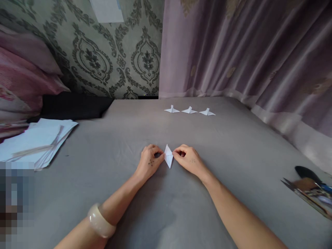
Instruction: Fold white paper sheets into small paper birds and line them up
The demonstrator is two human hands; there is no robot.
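A small diamond-shaped piece of folded white paper [168, 157] is held between my two hands, just above or on the grey surface; I cannot tell which. My left hand [150, 159] pinches its left corner between thumb and forefinger. On the opposite corner, my right hand [189, 158] has the same kind of pinch. The paper's points face away from me and toward me, with a crease across its middle. Farther back stand three folded paper cranes in a row: the left crane [172, 109], the middle crane [189, 110] and the right crane [207, 112].
A stack of white paper sheets [38, 138] lies at the left, with a black cloth [75, 105] behind it. Scissors [293, 186] and other tools lie at the right edge. Pink curtains [207, 52] and a patterned wall [124, 52] border the grey surface [103, 138].
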